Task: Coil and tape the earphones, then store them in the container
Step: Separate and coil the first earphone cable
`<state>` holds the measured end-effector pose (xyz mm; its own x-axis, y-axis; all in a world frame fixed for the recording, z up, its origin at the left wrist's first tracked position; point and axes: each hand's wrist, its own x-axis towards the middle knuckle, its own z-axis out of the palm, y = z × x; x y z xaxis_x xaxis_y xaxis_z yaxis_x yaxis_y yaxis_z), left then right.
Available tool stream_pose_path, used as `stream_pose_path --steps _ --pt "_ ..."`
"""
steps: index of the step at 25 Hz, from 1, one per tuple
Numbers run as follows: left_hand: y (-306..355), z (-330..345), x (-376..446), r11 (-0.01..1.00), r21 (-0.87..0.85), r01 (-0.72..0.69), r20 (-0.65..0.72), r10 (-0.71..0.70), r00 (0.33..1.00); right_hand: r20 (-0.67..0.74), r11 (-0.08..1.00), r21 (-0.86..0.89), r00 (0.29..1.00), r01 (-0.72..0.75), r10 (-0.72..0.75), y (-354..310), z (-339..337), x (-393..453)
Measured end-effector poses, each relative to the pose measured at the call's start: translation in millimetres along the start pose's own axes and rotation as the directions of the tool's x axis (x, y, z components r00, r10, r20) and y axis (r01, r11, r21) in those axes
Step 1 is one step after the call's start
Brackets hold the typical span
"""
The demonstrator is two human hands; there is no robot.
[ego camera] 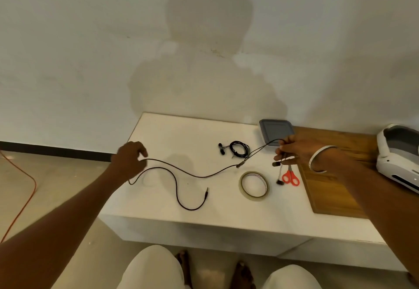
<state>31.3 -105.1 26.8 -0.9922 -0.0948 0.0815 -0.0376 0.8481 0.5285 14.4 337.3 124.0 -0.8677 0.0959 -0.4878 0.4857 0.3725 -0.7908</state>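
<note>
On the low white block table (172, 134), seen from the head camera, a long thin black earphone cable (199, 176) is stretched between the person's two hands. Their left hand (129, 159) hovers near the table's left edge with fingers curled, pinching the cable where it bends back on itself; from there the loose tail loops across the tabletop and ends in a metal jack plug (206, 192) lying flat near the front. Their right hand (294, 150), wearing a pale bangle (319, 159) on the wrist, grips the split end of the same cable, and two small dark earbuds (277, 167) hang down from its fingers, the lower one close to the table. Behind the stretched cable lies a second pair of black earphones (235, 148), already wound into a small coil and resting on the table by itself. A flat grey square plastic container (274, 130) with its lid on sits at the back of the table, just beyond the right hand; what it holds cannot be seen. A round roll of clear tape (254, 184) lies flat near the front right, and small scissors with orange-red handles (291, 177) lie just beside it, below the right hand. Further right, a brown wooden board (328, 189) carries a white and grey device (399, 152). An orange cord (25, 189) runs over the floor at left.
</note>
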Motion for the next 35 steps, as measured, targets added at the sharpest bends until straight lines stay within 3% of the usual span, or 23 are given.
stream_pose_path --steps 2,4,6,8,10,12,14,18,20,24,26,35 --pt "17 3 0 0.994 -0.1 0.041 0.278 -0.011 0.961 0.057 0.995 -0.054 0.995 0.083 -0.08 -7 6 -4" --pt "38 -2 -1 0.984 -0.118 0.135 0.547 -0.05 0.836 0.111 0.985 -0.098 0.985 0.142 -0.131 -16 13 -7" --pt "64 -5 -3 0.983 -0.079 0.167 0.675 -0.071 0.734 0.186 0.978 -0.096 0.969 0.185 -0.165 -25 21 -10" --pt "93 -3 -8 0.986 -0.128 0.107 0.585 -0.012 0.811 0.263 0.973 -0.049 0.942 0.227 -0.206 -33 30 -12" --pt "124 3 -12 0.93 -0.368 -0.005 0.384 0.157 0.91 0.345 0.963 -0.02 0.906 0.269 -0.246 -40 39 -15" --pt "154 10 -17 0.809 -0.582 -0.085 0.281 0.299 0.912 0.399 0.945 -0.042 0.873 0.324 -0.281 -43 52 -18" --pt "176 13 -24 0.701 -0.711 -0.056 0.291 0.365 0.884 0.429 0.925 -0.048 0.844 0.376 -0.321 -45 66 -23" --pt "176 13 -25 0.674 -0.734 -0.078 0.177 0.302 0.937 0.446 0.88 -0.099 0.811 0.465 -0.379 -47 85 -34" --pt "166 12 -21 0.677 -0.735 -0.03 0.189 0.247 0.95 0.413 0.82 -0.227 0.814 0.526 -0.409 -46 92 -36" --pt "156 9 -20 0.719 -0.694 0.034 0.182 0.13 0.975 0.12 0.779 -0.316 0.837 0.542 -0.534 -46 99 -32" --pt "152 8 -22 0.704 -0.708 0.061 0.202 0.118 0.972 0.056 0.744 -0.373 0.814 0.554 -0.578 -44 96 -27" --pt "162 3 -31 0.586 -0.773 0.242 0.407 0.166 0.898 0.022 0.874 -0.026 0.875 0.484 -0.484 -43 109 -27"
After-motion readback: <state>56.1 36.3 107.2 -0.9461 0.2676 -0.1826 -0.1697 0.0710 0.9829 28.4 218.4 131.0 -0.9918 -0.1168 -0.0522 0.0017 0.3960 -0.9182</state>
